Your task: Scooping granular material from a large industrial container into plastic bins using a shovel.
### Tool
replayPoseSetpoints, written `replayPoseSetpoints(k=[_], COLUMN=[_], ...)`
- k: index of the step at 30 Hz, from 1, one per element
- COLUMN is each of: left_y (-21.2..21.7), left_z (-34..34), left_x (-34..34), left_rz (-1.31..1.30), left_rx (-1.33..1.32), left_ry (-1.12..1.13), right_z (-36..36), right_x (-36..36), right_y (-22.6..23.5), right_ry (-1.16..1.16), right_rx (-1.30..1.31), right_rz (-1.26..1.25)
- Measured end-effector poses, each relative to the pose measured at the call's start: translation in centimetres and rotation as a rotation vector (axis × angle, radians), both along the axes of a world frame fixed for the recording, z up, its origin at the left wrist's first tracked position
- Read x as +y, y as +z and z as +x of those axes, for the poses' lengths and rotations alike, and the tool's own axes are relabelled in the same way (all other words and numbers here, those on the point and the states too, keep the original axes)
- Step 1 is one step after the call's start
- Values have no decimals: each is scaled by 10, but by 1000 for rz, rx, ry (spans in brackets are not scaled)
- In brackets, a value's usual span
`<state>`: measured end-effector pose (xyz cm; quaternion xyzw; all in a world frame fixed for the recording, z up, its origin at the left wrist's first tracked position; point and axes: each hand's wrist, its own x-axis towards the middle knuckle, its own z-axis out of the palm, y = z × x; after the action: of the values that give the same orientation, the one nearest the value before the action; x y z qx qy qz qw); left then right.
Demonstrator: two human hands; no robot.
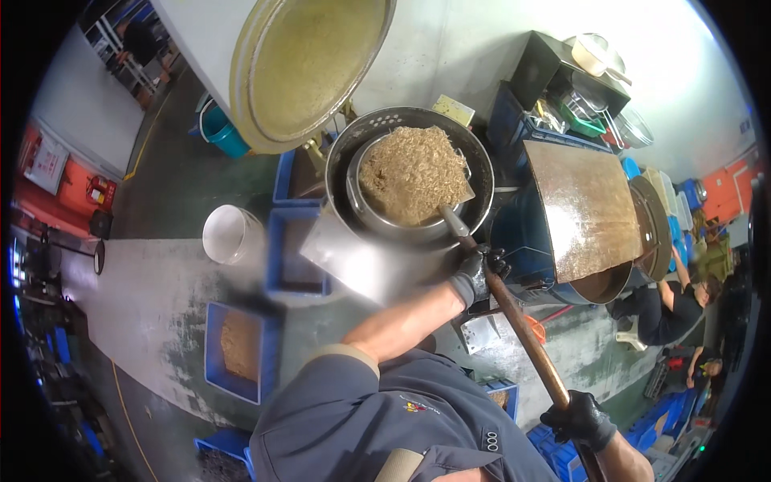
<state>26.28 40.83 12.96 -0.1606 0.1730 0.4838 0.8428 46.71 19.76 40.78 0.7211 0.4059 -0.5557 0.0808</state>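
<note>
My left hand (475,278), in a black glove, is closed around the wooden shaft of a shovel (526,333) just below its metal socket. Farther down the same shaft, at the lower right, my gloved right hand (580,420) is wrapped round it. The shovel's head reaches into a heap of light brown, shredded material (414,173), which hides most of the blade. That heap fills an inner metal basket standing inside a round metal drum (340,145) with a perforated inner wall. Behind the drum, a large round yellowish lid (313,68) stands raised.
Blue crates (210,353) and a white bucket (229,233) stand on the floor at left. Right of the drum are a dark barrel (514,249) and a brown board (586,213). A co-worker (671,309) sits at far right; another person (140,42) is at upper left.
</note>
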Motion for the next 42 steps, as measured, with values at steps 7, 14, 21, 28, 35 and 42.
replayPoseSetpoints(k=[7,14,21,28,35,42], left_y=[39,30,43,-61,-168,-393], left_z=[25,2,-87,-213,-356,-463], left_x=[-19,-55,-152,-277,-399,-600], left_rz=[-26,107,-65,-92,-457,-616], left_rx=[5,-8,37,79,183,873], left_ry=[132,332,589,773,985,873], right_z=[45,23,-23,-139,-257,-426], right_x=[-1,-4,-25,-35,-62,-125], right_y=[24,49,7,-77,-256,-413], right_ry=[23,290,441,928,1191,1075], right_rx=[5,-78,-88,125,-16,319], right_rz=[-3,81,77,111,-191,-614])
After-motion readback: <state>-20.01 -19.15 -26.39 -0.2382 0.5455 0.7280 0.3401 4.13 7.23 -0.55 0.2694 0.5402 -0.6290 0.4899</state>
